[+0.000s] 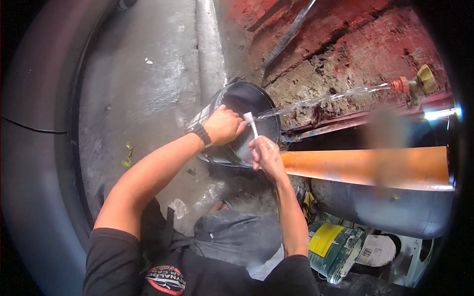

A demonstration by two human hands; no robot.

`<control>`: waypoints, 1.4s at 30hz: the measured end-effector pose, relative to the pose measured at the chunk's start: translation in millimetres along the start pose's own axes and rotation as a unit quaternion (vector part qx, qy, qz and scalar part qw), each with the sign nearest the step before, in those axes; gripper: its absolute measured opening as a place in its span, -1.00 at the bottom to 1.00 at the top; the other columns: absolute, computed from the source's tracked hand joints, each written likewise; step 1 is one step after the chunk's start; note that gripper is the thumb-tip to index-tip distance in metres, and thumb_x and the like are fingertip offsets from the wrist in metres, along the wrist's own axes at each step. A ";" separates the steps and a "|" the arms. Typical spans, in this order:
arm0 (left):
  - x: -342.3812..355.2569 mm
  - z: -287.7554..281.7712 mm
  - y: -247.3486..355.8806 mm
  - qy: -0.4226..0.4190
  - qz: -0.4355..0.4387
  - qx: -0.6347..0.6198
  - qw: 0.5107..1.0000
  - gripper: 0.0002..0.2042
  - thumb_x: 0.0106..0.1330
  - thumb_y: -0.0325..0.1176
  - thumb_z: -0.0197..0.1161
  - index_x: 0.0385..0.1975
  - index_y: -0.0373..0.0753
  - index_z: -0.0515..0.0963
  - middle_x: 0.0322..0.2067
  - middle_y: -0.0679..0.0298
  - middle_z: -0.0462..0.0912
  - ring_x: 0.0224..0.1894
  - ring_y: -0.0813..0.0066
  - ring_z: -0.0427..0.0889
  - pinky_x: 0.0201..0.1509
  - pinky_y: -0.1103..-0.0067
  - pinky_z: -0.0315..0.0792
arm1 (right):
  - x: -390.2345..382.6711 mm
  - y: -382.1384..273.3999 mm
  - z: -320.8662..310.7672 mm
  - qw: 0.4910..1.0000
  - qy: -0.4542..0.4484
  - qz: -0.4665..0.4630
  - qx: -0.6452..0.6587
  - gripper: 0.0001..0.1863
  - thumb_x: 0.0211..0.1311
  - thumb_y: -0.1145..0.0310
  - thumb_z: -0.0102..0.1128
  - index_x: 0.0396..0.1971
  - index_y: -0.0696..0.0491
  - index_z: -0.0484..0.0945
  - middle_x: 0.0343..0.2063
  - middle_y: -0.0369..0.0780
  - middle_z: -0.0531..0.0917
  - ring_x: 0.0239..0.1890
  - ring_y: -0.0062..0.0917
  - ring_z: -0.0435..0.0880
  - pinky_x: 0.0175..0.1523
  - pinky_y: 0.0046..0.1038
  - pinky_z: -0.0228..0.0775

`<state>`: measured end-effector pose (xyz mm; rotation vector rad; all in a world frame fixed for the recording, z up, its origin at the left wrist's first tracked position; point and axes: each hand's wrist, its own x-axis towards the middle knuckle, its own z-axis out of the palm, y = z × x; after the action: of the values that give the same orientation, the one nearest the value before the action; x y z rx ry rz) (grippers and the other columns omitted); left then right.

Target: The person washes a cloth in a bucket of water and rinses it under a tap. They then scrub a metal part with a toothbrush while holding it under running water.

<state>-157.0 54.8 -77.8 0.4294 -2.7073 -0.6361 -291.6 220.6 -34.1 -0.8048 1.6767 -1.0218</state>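
Over the mouth of a black bucket [252, 93], my left hand [224, 124] is closed, its fingers curled; whatever it may hold is hidden. A dark bracelet or watch strap [201, 135] circles that wrist. My right hand [266, 154] grips the thin handle of a small white brush [251, 121], whose head points up and lies close to the left fingers. A stream of water [316, 102] runs from a brass tap [423, 85] with an orange-red fitting and reaches the bucket beside the brush head.
An orange pipe [365, 165] lies right of the bucket, above a large dark drum [390, 207]. Green-and-yellow paint pails [331, 249] stand at the lower right. A worn red wall [355, 44] rises behind; wet grey floor [143, 89] spreads left.
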 end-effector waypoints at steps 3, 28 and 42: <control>5.3 -4.2 5.0 -0.032 -0.038 -0.004 0.999 -0.66 0.43 -0.21 -0.07 -0.50 -0.19 0.58 -0.43 0.16 0.62 -0.28 0.16 0.60 -0.13 0.30 0.29 | -7.4 -19.2 32.1 0.980 -0.060 -0.144 -0.122 -0.72 0.48 0.27 -0.02 -0.32 0.14 0.57 -0.62 -0.37 0.47 -0.66 -0.67 0.45 -0.55 -0.61 0.28; -0.5 5.2 -1.5 0.001 0.005 0.059 0.998 -0.67 0.36 -0.21 0.02 -0.55 -0.21 0.62 -0.49 0.16 0.63 -0.33 0.18 0.60 -0.11 0.32 0.30 | -18.2 -25.0 45.2 0.872 0.004 -0.328 -0.364 -0.82 0.34 0.28 0.13 -0.37 0.08 0.51 -0.51 -0.09 0.57 -0.45 -0.09 0.59 -0.39 -0.17 0.40; -6.3 3.3 1.9 -0.012 0.032 0.126 0.991 -0.77 0.27 -0.23 0.08 -0.51 -0.18 0.59 -0.47 0.17 0.59 -0.29 0.25 0.57 -0.10 0.36 0.29 | -8.1 -43.2 34.2 0.862 0.022 -0.307 -0.402 -0.82 0.32 0.30 0.16 -0.38 0.10 0.55 -0.50 -0.08 0.59 -0.45 -0.10 0.58 -0.36 -0.22 0.40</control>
<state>-153.0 60.0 -81.2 0.3951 -2.8223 -0.2825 -254.5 200.3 2.3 -1.9728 1.9396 -0.6989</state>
